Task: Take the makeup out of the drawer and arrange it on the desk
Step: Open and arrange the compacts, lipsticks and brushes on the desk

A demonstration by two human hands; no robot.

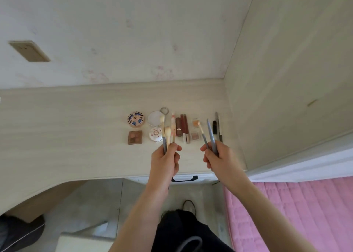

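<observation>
— While you hold both hands up over the desk (57, 118), what is in each?

— My left hand (165, 160) grips a bunch of brushes (167, 133), fingers curled round the handles, the pale bristle heads pointing away from me. My right hand (217, 157) grips two more, a small brush (202, 133) with a light tip and a grey handle (212, 135) beside it, whose far end I cannot make out.

— And the rest of the makeup?

— Laid out on the desk just beyond my fingers. Past my left hand and further left sit a round patterned compact (135, 120) and, nearer me, a brown palette (135, 137). Right behind the bunch of brushes are a clear round case (155, 118) and a small white case (155, 134), partly hidden by the brushes. Between my hands, further out, lie brown and red tubes (182, 126) side by side, then two small pans (195, 129). Beyond my right hand lie a black lipstick (214, 126) and a dark pencil (218, 125).

— Where is the drawer?

— Under the desk edge, below and between my wrists; only its dark handle (184, 178) shows. Whether it is pushed fully in, I cannot tell. A pink quilt (286, 213) lies to the right of my right arm.
</observation>
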